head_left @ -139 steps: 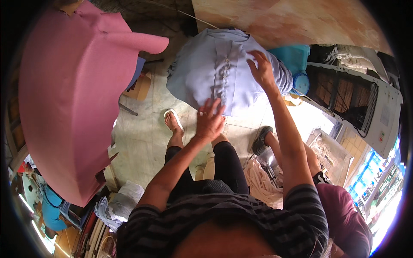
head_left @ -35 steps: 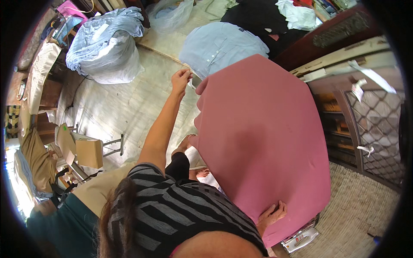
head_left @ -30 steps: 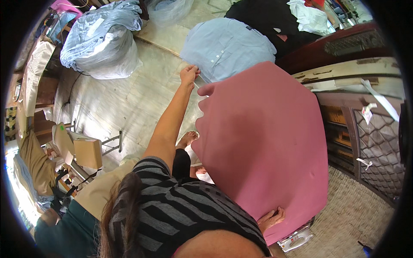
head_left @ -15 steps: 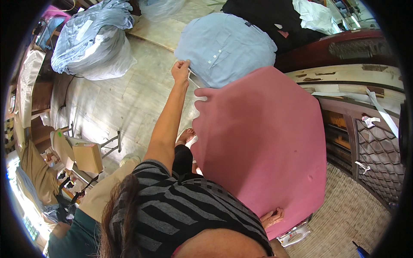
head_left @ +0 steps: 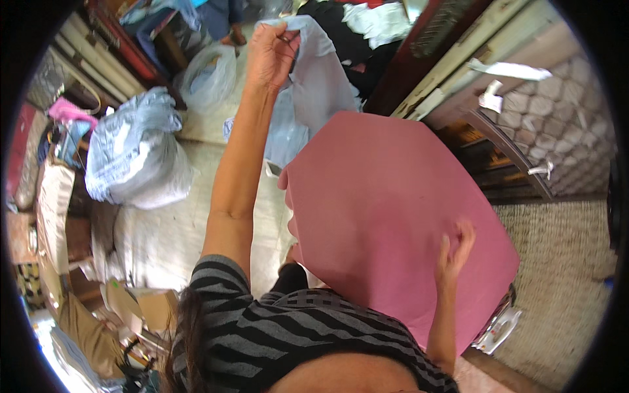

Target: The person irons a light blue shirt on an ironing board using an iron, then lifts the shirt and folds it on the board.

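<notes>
Past the far edge of the pink-covered table, my left hand [head_left: 272, 56] is stretched out and closed on a light blue shirt [head_left: 318, 82]. The cloth hangs in folds from my fingers, its lower part reaching down beside the table's far left corner. Over the pink cover [head_left: 367, 190], my right hand [head_left: 453, 252] hovers or rests lightly; which of the two I cannot tell. Its fingers are somewhat bent and apart, slightly blurred, with nothing held in them.
A wrapped bundle of blue garments [head_left: 134, 154] stands on the floor at left, near a clear plastic bag [head_left: 208, 78]. Black cloth [head_left: 347, 39] and a white bag [head_left: 377, 23] lie beyond the table. A lattice door panel [head_left: 557, 124] and a woven mat [head_left: 563, 275] are at right.
My left hand has lifted the shirt, which lay spread past the table and now hangs gathered. My right hand has moved from the near edge up over the pink cover. The view has turned.
</notes>
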The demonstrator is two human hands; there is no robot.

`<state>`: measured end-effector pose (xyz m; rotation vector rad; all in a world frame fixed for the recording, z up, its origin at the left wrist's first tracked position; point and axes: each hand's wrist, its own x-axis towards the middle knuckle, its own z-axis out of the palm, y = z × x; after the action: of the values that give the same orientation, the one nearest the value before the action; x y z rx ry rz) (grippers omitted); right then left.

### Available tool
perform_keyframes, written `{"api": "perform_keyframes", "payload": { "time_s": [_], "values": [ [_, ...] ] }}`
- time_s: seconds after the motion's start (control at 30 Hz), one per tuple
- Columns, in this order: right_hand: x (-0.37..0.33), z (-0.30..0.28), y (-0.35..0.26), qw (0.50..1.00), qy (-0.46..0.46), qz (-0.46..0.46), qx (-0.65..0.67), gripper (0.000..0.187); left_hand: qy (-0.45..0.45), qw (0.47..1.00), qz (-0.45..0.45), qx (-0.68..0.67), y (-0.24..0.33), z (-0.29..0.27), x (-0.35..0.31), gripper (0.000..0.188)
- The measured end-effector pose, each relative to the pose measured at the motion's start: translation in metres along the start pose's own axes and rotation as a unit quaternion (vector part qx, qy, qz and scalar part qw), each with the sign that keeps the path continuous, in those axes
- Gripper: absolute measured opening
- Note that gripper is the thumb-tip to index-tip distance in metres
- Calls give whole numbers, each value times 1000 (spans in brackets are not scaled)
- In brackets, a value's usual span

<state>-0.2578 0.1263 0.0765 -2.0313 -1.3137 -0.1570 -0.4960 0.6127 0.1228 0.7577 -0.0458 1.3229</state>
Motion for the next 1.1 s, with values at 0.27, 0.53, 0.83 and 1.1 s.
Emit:
{"api": "perform_keyframes", "payload": {
  "time_s": [0.27,0.53,0.83,1.1],
  "values": [
    [124,69,-150,923,-12,-112,368,66,-232,872,163,399,88,235,-32,8],
    [106,39,-165,917,69,-159,359,45,-348,768,347,411,153,343,-106,10],
    [118,-161,-18,956,245,-123,110,27,-285,783,260,487,108,289,-131,7],
    [30,-105,102,984,71,-135,-96,40,-433,616,93,651,-75,147,-242,39]
  ]
}}
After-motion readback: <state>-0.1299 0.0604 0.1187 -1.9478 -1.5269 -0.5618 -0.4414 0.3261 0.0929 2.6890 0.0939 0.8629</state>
